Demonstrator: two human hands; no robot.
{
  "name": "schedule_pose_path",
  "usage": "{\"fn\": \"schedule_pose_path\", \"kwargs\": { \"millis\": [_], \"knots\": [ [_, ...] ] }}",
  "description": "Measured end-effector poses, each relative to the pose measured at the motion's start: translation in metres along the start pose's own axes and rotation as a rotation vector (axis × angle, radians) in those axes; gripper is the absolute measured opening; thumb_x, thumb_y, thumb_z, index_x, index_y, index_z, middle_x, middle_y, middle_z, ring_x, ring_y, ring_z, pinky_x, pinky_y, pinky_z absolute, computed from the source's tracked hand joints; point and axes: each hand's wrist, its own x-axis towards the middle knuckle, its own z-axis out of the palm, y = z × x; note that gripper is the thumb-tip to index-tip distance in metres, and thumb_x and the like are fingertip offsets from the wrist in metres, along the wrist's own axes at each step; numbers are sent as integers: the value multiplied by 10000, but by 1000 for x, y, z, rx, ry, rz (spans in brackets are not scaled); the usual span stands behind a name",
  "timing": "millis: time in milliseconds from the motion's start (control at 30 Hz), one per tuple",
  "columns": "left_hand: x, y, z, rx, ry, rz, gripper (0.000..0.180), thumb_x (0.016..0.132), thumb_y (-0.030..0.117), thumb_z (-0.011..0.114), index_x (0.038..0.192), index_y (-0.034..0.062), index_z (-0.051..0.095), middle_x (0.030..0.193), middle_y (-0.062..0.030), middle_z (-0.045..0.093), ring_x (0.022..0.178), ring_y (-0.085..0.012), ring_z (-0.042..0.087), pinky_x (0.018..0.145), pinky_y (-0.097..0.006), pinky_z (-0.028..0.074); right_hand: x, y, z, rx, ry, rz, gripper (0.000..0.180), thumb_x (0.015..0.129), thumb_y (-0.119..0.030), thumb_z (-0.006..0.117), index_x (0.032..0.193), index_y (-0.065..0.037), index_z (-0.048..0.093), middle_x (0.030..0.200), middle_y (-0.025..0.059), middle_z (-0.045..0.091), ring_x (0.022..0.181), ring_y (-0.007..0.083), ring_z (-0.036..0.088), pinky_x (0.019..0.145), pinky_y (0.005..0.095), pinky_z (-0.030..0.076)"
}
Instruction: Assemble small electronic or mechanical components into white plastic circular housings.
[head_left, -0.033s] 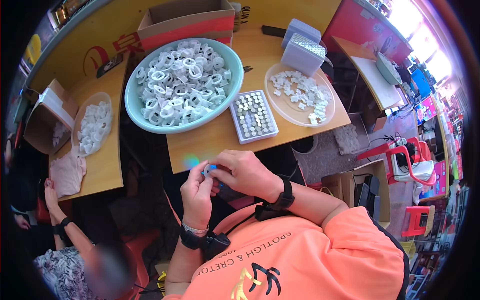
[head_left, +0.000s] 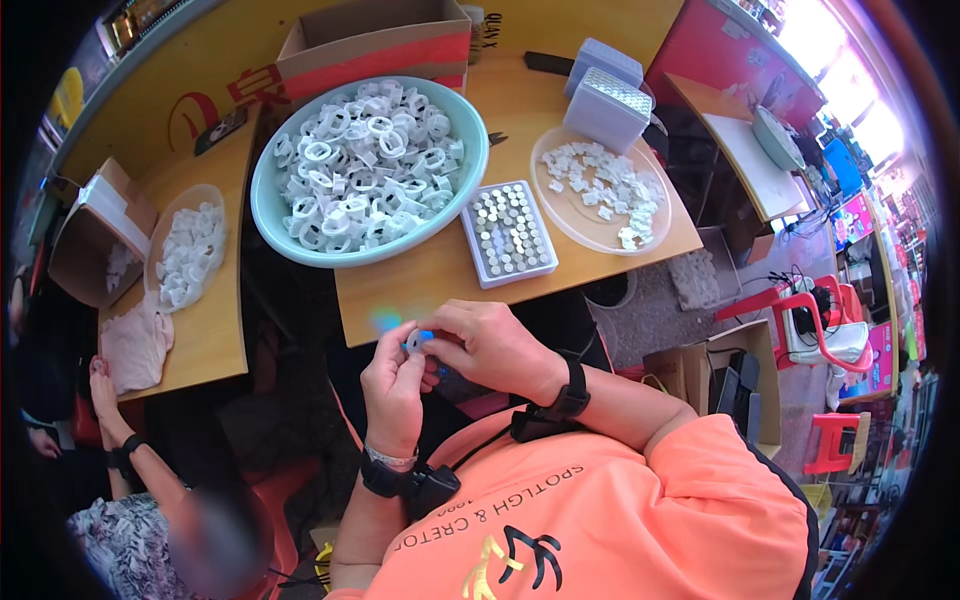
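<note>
Fingertips of both hands are pinching one small white plastic ring (head_left: 415, 340) between them, just below the near edge of the wooden table (head_left: 420, 285). The left hand (head_left: 393, 385) is closing thumb and forefinger on the ring's left side; the right hand (head_left: 490, 345) is closing its fingers on the right side, over a small blue part whose shape cannot be made out. The ring is sitting at the fingertips, clear of both palms.

Compared with the earlier frame, hands, ring and table contents are holding the same positions; no shift is showing.

Beyond the hands, a large round pale-green plastic basin (head_left: 470, 190) is holding a heap of white rings. To its right, a rectangular white tray (head_left: 475, 245) of small metallic discs in rows is lying flat, near a shallow round translucent dish (head_left: 585, 235) of small white pieces. A stack of pale lidded plastic boxes (head_left: 605, 95) is standing behind that dish. A brown cardboard box (head_left: 375, 40) is sitting behind the basin.
</note>
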Motion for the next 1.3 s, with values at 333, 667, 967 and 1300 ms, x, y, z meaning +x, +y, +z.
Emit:
{"fn": "schedule_pose_path", "kwargs": {
  "millis": [333, 667, 967, 1300],
  "knots": [
    [1, -4, -6, -153, 101, 4, 185, 880, -3, 460, 991, 26, 606, 674, -15, 595, 543, -50, 518, 482, -192, 413, 1, -13, 5, -15, -38, -100, 98, 802, -83, 637, 876, -24, 608, 796, 153, 598, 753, 340, 604, 654, 411, 486],
    [-3, -3, -9, -293, 120, 30, 200, 888, 20, 455, 983, -18, 627, 723, -35, 631, 544, -54, 525, 495, -187, 415, 3, -29, 11, 46, -60, 57, 162, 779, -81, 683, 897, -23, 588, 772, 142, 612, 707, 316, 634, 628, 375, 505],
    [-5, 8, -4, -175, 56, 23, 230, 883, 55, 425, 1010, -28, 597, 746, -72, 635, 579, -97, 576, 525, -208, 468, 7, -24, 5, 258, -27, 218, 155, 841, -128, 685, 858, 12, 619, 706, 145, 660, 628, 224, 667, 593, 306, 512],
    [-8, 18, -3, -223, -21, 43, 272, 890, 26, 448, 1108, -40, 594, 790, -84, 649, 606, -117, 596, 562, -223, 486, 34, -30, -30, 226, -315, 342, 198, 875, -179, 674, 860, 14, 630, 665, 76, 650, 613, 97, 616, 562, 259, 491]
  ]
}}
